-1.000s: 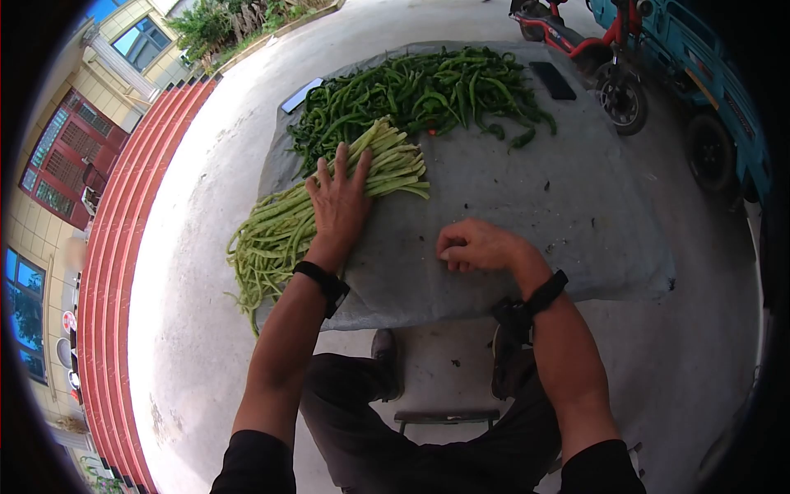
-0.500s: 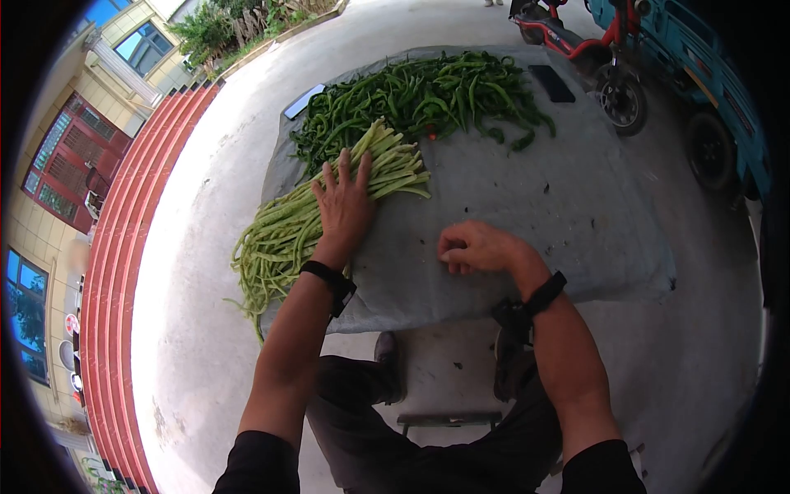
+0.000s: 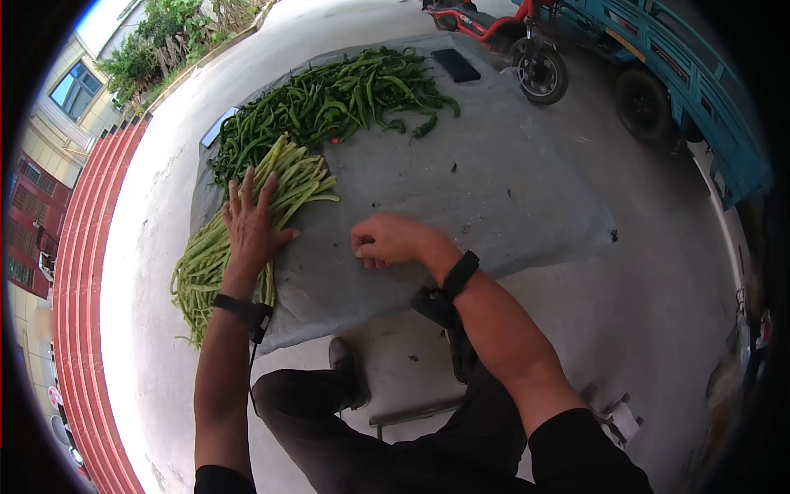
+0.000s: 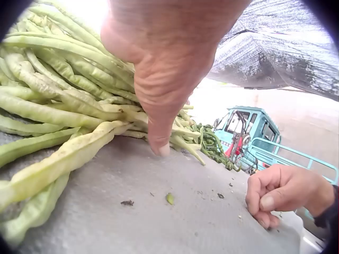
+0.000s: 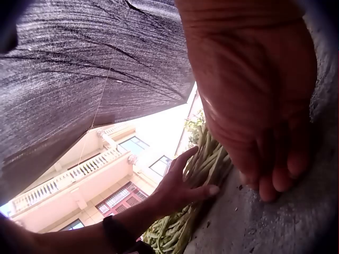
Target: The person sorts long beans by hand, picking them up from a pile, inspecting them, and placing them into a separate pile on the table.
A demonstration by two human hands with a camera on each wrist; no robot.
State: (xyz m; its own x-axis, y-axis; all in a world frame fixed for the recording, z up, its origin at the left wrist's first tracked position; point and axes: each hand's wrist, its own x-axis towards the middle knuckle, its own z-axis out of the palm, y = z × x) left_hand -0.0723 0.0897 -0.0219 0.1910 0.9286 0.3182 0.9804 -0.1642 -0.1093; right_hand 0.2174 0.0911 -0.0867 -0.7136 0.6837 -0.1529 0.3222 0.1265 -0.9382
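Note:
A long heap of pale green beans lies along the left side of a grey cloth. My left hand rests on the beans with its fingers spread; in the left wrist view its thumb points down by the bean ends, near the cloth. To the right, my right hand lies low over the cloth, fingers loosely curled. Nothing shows in its fingers in the left wrist view. Behind the beans a wide pile of green peppers spreads across the far side.
A dark phone lies on the far right of the cloth, and a flat pale-blue object beside the peppers. Beyond stand a red scooter and a blue cargo vehicle. Red steps run along the left.
The head view has swung right, so the scene sits further left. The left thumb now stands out sideways from the hand, over the cloth. The right hand keeps its pose.

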